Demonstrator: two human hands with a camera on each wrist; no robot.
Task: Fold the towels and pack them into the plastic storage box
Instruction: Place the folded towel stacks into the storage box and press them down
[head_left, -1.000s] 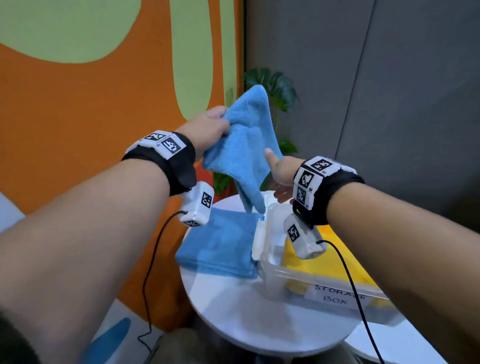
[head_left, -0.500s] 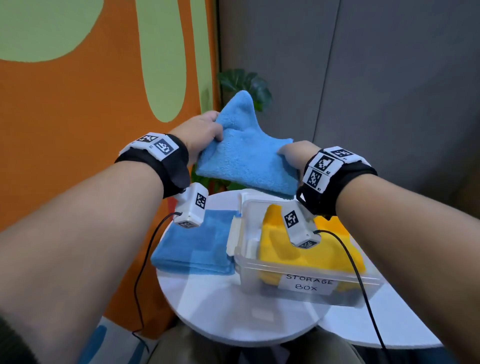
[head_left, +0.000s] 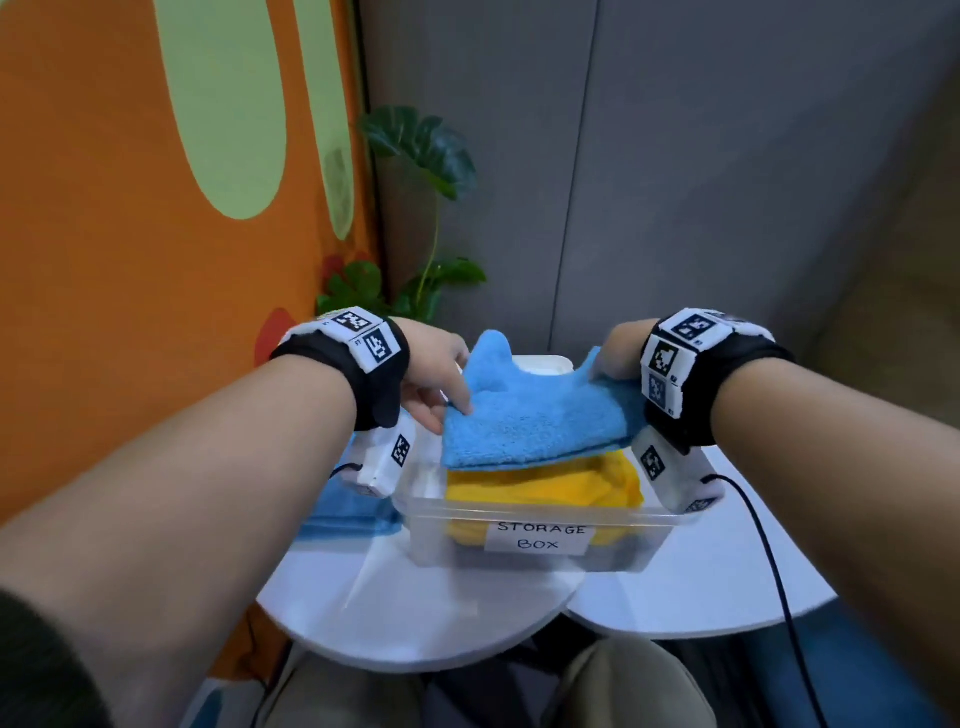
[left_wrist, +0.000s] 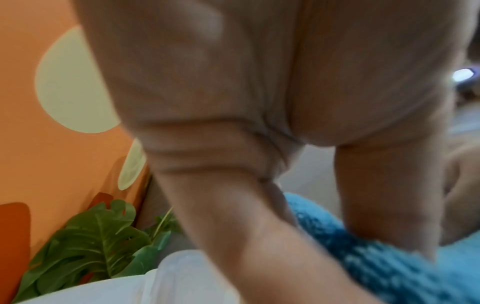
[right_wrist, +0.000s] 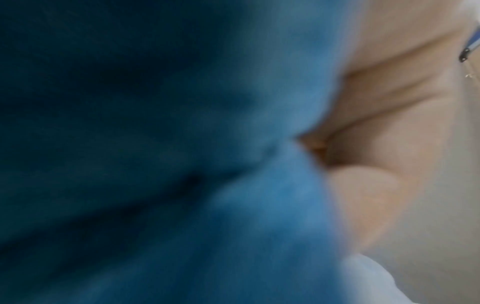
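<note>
Both forearms reach forward, left hand (head_left: 434, 371) and right hand (head_left: 621, 353) with fingers curled, pinching

Soft even indoor light from my head cam, edges bowed by the wide lens; both wrist views are blurry, right one darkest.

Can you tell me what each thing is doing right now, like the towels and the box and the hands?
Blue towel: folded, held over the box, on the yellow one.
Yellow towel: folded, inside the box.
Storage box: open, on the white table.
Second blue towel: lying on the table, left of the box.
Left hand: pinching the blue towel.
Right hand: gripping the blue towel.
</note>
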